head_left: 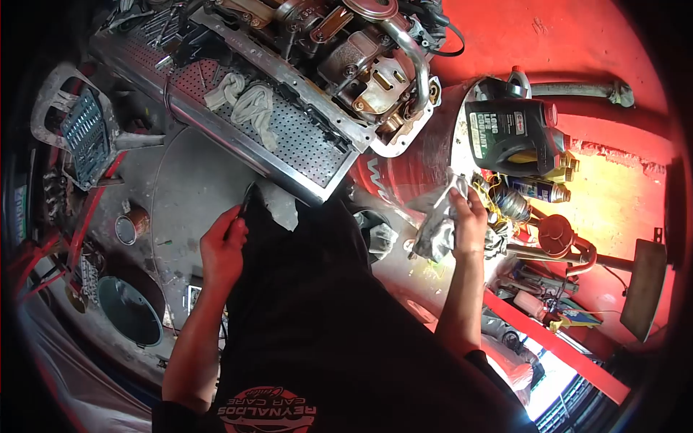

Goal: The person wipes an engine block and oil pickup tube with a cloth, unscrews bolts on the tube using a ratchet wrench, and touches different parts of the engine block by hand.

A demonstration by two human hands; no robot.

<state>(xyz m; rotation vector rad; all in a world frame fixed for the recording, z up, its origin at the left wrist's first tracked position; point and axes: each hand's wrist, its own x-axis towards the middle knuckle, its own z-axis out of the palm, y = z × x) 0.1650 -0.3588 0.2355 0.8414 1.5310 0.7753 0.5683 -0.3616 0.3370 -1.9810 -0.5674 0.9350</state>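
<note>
My left hand (224, 249) is closed around a slim dark tool (249, 198) pointing up and away; its exact kind I cannot make out. On the right, my right hand (468, 213) grips a crumpled grey-white rag or plastic sheet (437, 229) hanging below the fingers. An opened engine (346, 65), with its oily inside parts uppermost, rests on a perforated metal bench (307, 155) in front of me. Two whitish work gloves (253, 108) lie on the bench beside the engine.
Wrenches and sockets (162, 32) lie at the bench's far left. A plastic chair (54, 94) holds a socket set (85, 137). A bucket (130, 310) and a rusty can (132, 225) stand on the floor. A coolant jug (509, 133) and bottles (538, 189) stand right.
</note>
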